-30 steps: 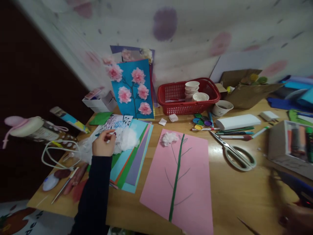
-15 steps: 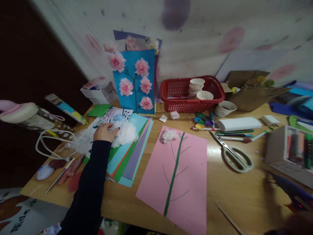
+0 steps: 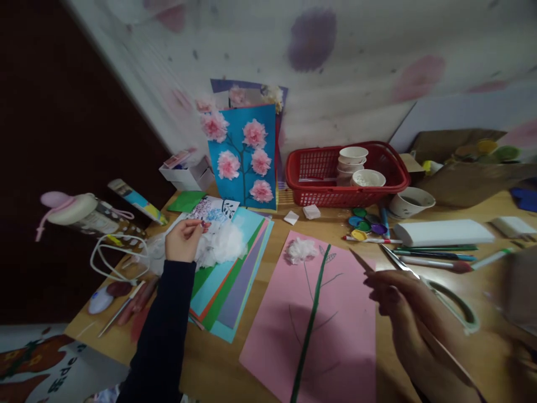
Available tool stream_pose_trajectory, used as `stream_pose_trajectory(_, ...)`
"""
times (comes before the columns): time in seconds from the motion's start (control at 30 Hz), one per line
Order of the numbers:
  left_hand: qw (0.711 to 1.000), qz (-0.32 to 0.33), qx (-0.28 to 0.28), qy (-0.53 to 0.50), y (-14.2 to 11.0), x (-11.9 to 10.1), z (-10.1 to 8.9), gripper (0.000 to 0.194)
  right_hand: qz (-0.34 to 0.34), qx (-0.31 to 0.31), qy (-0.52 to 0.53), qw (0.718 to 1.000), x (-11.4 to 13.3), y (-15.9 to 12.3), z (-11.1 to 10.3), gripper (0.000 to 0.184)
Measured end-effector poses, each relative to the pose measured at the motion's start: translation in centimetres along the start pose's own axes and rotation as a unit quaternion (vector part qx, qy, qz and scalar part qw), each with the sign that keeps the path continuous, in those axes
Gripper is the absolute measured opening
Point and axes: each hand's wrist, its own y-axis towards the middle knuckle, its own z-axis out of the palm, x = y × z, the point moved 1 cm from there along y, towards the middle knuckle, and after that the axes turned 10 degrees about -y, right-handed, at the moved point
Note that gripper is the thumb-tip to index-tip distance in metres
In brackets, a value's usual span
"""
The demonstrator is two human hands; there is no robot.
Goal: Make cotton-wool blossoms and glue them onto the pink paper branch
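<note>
Head view: the right hand (image 3: 413, 313) pinches a slender stick (image 3: 361, 261), long axis slanting, tip up-left past the fingers — the pink sheet (image 3: 268, 336) lying leftward. Left hand (image 3: 184, 238): fingertips narrowed, contents unclear — white tissue (image 3: 224, 244) just right.

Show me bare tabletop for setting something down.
Bare tabletop runs between the paper stack and the pink sheet, widening toward the front beside the left sleeve. Crowded: the left end, around the bottle, and beyond the right hand, around scissors and brush.
</note>
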Motion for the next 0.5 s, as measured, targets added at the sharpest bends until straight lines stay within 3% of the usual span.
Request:
stream_pose_trajectory(0.17, 0.997, -0.009, 0.002, 0.078, -0.3, -0.5, 0.7, 0.023, 0.019, -0.008, 0.023, 1.0, -2.0, -0.3, 1.5, 0.02)
stream_pose_trajectory(0.3, 0.989, -0.032, 0.017, 0.14, -0.7, -0.9, 1.2, 0.036, 0.024, -0.011, 0.022, 0.999, -2.9, -0.7, 1.7, 0.019)
stream_pose_trajectory(0.4, 0.986, -0.048, -0.016, 0.157, -0.9, -1.2, 0.8, 0.042, 0.029, -0.014, 0.028, 0.999, -3.0, -0.8, 1.5, 0.019)
stream_pose_trajectory(0.5, 0.992, -0.066, -0.055, 0.096, -0.9, -1.1, 0.0, 0.044, 0.052, -0.021, 0.025, 0.998, -3.1, -1.0, 1.3, 0.019)
